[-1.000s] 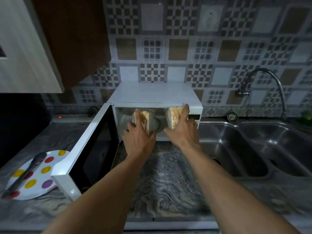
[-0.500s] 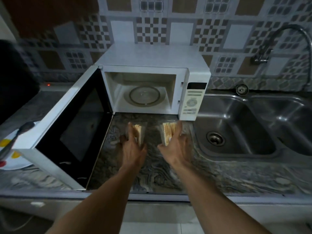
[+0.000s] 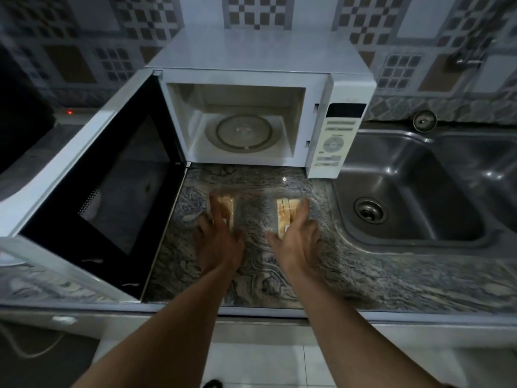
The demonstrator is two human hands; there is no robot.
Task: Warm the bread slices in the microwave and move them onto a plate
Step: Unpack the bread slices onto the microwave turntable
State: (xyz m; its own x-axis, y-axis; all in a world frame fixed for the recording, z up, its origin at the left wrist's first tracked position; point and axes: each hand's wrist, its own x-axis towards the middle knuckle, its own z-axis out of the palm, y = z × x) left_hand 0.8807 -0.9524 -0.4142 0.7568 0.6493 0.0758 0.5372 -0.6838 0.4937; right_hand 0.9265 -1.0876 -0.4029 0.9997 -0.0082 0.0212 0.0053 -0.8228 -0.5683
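Observation:
Two stacks of bread slices stand on edge on the marbled countertop (image 3: 363, 270) in front of the microwave (image 3: 251, 65). My left hand (image 3: 219, 239) grips the left bread stack (image 3: 228, 205), with fingers lying over it. My right hand (image 3: 298, 239) holds the right bread stack (image 3: 285, 217) between thumb and fingers. Something clear seems to surround each stack; I cannot tell what. The microwave door (image 3: 92, 197) hangs wide open to the left, and the glass turntable (image 3: 243, 134) inside is bare. A white sliver of the plate (image 3: 8, 260) shows at the far left, behind the door.
A steel double sink (image 3: 405, 197) lies right of the microwave, its drain near the counter. The tap (image 3: 470, 54) is at the upper right. The open door blocks the counter on the left. A tiled wall rises behind.
Both hands drew the bread stacks out of the microwave and lowered them onto the counter. The view tilted down and closer, so the plate is almost out of sight.

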